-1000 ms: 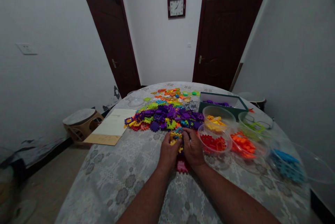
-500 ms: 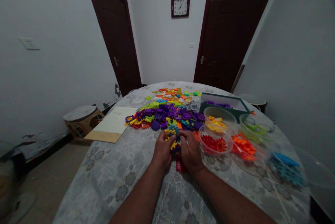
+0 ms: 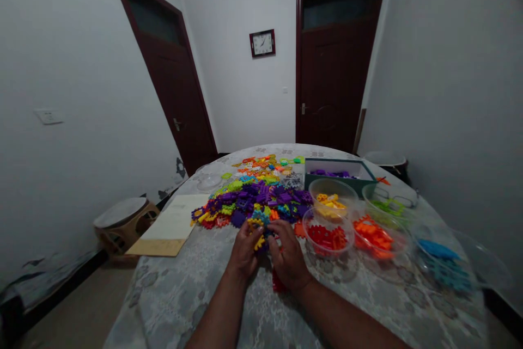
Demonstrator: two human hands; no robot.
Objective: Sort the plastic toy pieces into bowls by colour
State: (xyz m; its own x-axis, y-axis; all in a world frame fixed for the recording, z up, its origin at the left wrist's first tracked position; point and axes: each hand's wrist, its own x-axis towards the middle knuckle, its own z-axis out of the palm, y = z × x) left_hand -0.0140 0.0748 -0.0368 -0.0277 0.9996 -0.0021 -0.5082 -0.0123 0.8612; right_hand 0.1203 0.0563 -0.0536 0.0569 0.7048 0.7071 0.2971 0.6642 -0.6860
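My left hand (image 3: 243,251) is closed around yellow interlocking plastic building pieces (image 3: 259,242) above the near table. Thumb and fingers of my right hand (image 3: 289,255) pinch the right side of the same pieces, where dark blue or purple parts show between the hands; fingers hide much of them. Under my right palm a red building piece (image 3: 278,283) lies on the cloth, partly covered. Just beyond the hands spreads a heap of loose building pieces (image 3: 261,196), mostly purple, with green, yellow, blue and orange ones mixed in.
On the right stand clear tubs of sorted pieces: yellow (image 3: 332,204), red (image 3: 328,237), orange (image 3: 372,233), green (image 3: 388,206) and blue (image 3: 443,264). Behind them is a dark green box (image 3: 341,169) with purple pieces. Cardboard and paper (image 3: 169,224) lie left on the patterned tablecloth (image 3: 183,294).
The whole view has tilted upward and shifted, so the table sits lower in the picture. Both hands stay together on the pieces, with only small finger movement.
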